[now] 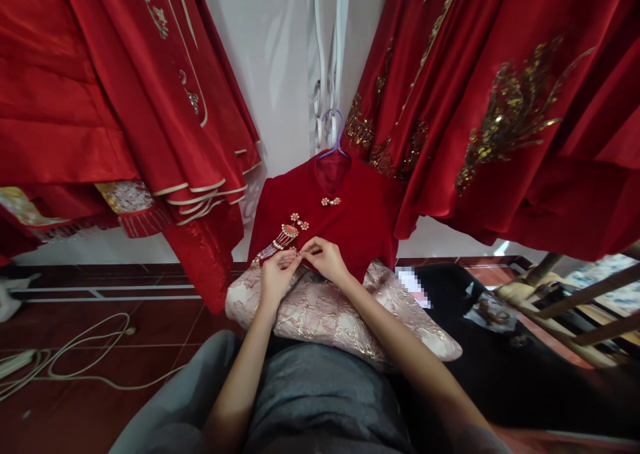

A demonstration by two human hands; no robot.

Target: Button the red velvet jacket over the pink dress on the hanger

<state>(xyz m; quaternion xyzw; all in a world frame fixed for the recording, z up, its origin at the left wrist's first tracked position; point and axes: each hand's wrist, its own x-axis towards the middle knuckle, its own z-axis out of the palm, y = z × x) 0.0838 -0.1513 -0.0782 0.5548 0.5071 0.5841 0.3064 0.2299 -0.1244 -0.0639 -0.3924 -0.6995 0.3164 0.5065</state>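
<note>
Pinching fingertips: on the right hand [325, 259], the thumb and forefinger are drawn together at the tips, the other fingers folded loosely behind; whatever lies between them is too small for me to make out.
Left hand: half curled with the palm partly turned up, the left hand [278, 277] brings its fingertips right up against the right's; I cannot tell how firmly they close, or on what.
Red velvet top: the stand-collared top [367, 204], soft and matte in texture, hangs from a purple hanger [336, 150] in front of the person, its lower part meeting the brocade; both hands work at its left-hand side as I see it.
Fan ornament: just above the fingers sits a small ribbed fan [289, 231] in red and gold, with pale beaded strands [278, 243] slanting down from it and flower-shaped beads [300, 222] beside its top.
Collar clasp: two round, petalled flowers make up the clasp [331, 201] below the neckline.
Brocade: plump and crinkled, the pale pink brocade [345, 324] with gold-toned lines spreads beneath the wrists, above the person's grey clothing [325, 391].
Hanging garments: glossy red folds with pale piped edges [165, 121] on the left; on the right, smooth red cloth [445, 107] bearing a branching gold sequin spray [503, 121].
Floor: dark red tiles [160, 341], crossed by a looping white cable [95, 379].
</note>
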